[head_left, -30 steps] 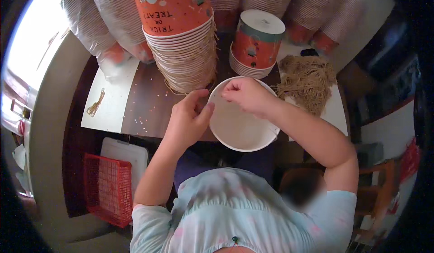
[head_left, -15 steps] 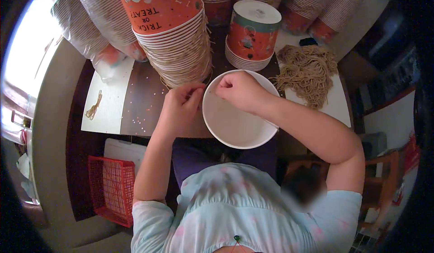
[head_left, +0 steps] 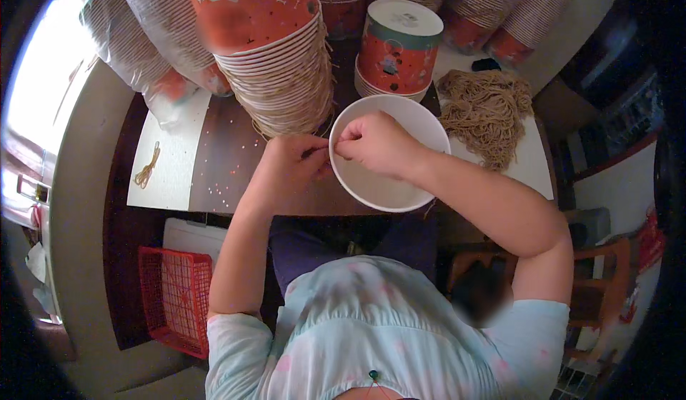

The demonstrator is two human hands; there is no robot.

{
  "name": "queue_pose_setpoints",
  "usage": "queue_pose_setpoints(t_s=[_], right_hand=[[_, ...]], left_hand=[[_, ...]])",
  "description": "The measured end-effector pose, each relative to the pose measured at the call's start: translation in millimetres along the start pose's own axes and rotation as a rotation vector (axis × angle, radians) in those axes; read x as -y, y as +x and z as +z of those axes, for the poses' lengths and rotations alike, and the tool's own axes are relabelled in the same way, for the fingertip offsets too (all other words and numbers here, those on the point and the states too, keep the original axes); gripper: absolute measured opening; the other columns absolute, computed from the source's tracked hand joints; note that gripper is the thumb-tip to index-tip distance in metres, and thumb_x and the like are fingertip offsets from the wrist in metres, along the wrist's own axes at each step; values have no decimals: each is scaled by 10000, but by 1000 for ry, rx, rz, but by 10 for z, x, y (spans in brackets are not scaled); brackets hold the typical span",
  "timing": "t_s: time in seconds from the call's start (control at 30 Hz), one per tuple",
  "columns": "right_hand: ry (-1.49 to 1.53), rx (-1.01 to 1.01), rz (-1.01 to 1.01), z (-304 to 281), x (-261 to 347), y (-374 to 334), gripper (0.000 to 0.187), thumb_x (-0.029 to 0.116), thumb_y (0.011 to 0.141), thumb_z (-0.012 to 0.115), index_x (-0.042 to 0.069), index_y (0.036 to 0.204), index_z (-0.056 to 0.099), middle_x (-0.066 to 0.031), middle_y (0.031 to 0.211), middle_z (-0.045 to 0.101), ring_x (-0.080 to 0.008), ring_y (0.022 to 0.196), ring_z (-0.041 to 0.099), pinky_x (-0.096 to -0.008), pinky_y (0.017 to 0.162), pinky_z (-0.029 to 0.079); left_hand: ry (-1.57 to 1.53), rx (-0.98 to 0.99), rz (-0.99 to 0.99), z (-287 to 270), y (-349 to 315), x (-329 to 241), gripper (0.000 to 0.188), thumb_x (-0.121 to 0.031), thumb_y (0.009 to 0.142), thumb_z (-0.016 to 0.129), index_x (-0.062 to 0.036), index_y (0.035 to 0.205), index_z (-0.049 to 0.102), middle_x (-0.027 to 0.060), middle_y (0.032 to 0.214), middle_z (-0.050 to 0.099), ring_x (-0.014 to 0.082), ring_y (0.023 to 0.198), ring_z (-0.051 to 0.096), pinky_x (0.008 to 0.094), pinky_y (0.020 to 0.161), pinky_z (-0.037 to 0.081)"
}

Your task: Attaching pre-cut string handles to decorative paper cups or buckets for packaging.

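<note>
While twine lies nearby, hands touch a bucket.

We take this for a small workroom: plastic-wrapped stacks of paper buckets crowd the far edge of the surface, a heap of brown cord lies near its right edge, and a red basket sits below its near left corner.

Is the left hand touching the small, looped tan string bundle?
Apart: the head view shows brown tabletop between the left hand and the tan string bundle.
</note>
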State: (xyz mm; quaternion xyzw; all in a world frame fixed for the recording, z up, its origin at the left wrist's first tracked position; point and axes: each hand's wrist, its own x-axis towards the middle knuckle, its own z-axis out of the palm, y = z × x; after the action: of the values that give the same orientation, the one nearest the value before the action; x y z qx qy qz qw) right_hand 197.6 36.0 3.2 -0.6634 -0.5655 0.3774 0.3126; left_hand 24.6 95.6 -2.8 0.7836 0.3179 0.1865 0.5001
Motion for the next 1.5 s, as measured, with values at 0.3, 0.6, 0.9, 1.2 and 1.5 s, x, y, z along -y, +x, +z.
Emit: queue_pose_setpoints(t_s=[0.3, 0.6, 0.9, 1.2, 1.5], right_hand=[[237, 313, 258, -445, 315, -384, 518, 209, 775, 684, 38, 1220, 481, -37, 794, 622, -133, 642, 565, -276, 602, 467], [-685, -222, -419, -116, 229, -889, 475, 139, 734, 670, 23, 1136, 445, -154, 888, 588, -312, 815, 609, -399, 672, 501], [-662, -497, -693, 660, -188, -1031, 149, 80, 777, 565, 28, 916, 556, -97, 809, 572, -257, 696, 569, -355, 628, 479], [-200, -434, -396, 201, 110, -1153, 121, 127, 751, 684, 40, 831, 661, -83, 790, 603, -235, 743, 586, -329, 693, 469], [518, -137, -39, 479, -126, -926, 169, 157, 821, 660, -10, 838, 653, -31, 783, 658, -73, 695, 574, -246, 637, 480]], left_hand=[[122, -333, -3, 72, -150, 83, 164, -149, 804, 613, 13, 792, 630, 35, 662, 611, 64, 611, 529, 238, 564, 446], [-901, -106, -70, 151, -484, 19, 56, -41, 804, 520, -31, 794, 574, 9, 855, 563, 69, 717, 505, 201, 606, 396], [-1228, -77, -18, 640, -675, 172, 91, -41, 820, 524, -23, 875, 594, 152, 1175, 568, 250, 1084, 535, 360, 945, 404], [-883, -50, 93, 637, -808, 121, 78, 14, 861, 482, -7, 863, 558, 93, 1018, 615, 130, 844, 587, 263, 759, 495], [-199, -285, 260, 697, -894, 56, 117, 12, 780, 603, -2, 861, 520, 18, 786, 523, 51, 604, 446, 201, 509, 357]])
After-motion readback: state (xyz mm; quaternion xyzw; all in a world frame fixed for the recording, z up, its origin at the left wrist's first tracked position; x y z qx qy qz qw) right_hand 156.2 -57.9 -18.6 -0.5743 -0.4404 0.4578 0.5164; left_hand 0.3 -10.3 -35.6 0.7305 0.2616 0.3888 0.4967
